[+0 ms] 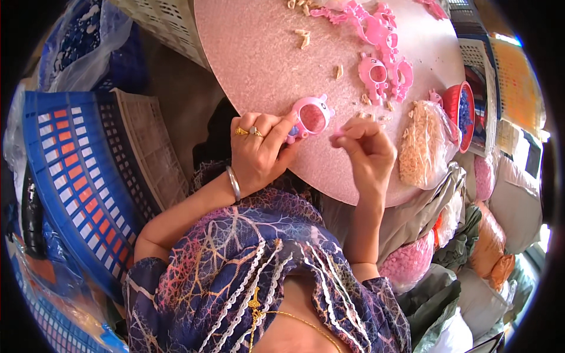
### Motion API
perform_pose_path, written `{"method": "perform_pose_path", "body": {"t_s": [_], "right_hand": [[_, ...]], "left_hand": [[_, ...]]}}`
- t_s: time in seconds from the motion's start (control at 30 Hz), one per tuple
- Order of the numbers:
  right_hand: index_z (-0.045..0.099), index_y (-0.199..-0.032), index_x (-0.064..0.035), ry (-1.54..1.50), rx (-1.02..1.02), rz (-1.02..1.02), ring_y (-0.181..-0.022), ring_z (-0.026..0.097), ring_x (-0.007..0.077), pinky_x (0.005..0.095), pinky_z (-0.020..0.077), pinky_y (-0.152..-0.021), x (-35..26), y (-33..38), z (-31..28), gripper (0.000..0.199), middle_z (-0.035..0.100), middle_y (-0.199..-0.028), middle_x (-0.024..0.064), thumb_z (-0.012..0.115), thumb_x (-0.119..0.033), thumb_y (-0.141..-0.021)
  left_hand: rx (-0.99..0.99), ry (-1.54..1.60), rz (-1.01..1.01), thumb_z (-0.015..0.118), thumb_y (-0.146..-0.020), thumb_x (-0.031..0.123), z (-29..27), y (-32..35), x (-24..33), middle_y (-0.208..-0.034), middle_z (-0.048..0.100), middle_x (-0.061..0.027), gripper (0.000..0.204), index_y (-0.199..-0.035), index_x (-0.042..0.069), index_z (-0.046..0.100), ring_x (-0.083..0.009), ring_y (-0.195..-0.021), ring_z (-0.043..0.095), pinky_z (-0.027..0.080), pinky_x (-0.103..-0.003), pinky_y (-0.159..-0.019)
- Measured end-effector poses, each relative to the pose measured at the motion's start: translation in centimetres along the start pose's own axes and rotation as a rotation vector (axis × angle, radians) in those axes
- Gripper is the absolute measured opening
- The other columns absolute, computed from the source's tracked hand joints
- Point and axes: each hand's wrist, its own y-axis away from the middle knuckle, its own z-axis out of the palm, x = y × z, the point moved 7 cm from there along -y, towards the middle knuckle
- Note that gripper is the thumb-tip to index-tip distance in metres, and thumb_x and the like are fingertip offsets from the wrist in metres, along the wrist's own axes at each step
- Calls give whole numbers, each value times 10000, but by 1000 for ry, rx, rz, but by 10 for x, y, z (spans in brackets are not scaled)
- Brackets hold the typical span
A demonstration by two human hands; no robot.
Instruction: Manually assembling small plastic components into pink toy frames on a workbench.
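here the left hand [259, 150] grips a pink ring-shaped toy part [311, 116] at the near edge of the round pink counter [259, 53], fingers curled around its side. just beside it the right hand [368, 147] is pinched shut on a tiny pink piece [336, 136]. a clear bag of tan bits [421, 144] lies to the right, more pink parts [382, 59] farther back, and a blue crate [70, 170] stands at the left.
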Motion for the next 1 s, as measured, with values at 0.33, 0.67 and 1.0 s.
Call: {"method": "perform_pose_path", "body": {"t_s": [0.33, 0.67, 1.0], "right_hand": [[731, -880, -45, 482, -70, -63, -776, 661, 121, 256, 513, -703, 4, 8, 24, 126, 721, -865, 58, 756, 39, -790], [690, -845, -2, 467, -163, 385, -620, 556, 34, 217, 430, -562, 11, -12, 20, 107, 644, -662, -3, 778, -56, -818], [681, -863, 2, 965, -422, 231, -609, 658, 287, 377, 511, -582, -8, -44, 39, 201, 651, -678, 191, 792, -144, -780]], "left_hand": [[-17, 2, -26, 821, -699, 199, 0, 4, -1, -897, 620, -4, 517, -1177, 65, 679, -197, -834, 542, 366, -372, -759], [-9, 3, 9, 804, -680, 181, 0, 5, 1, -899, 612, 22, 517, -1173, 76, 690, -178, -832, 543, 384, -357, -737], [31, -2, 50, 790, -708, 202, 1, -3, 1, -889, 598, 24, 441, -1124, 82, 708, -171, -820, 548, 394, -356, -710]]}}
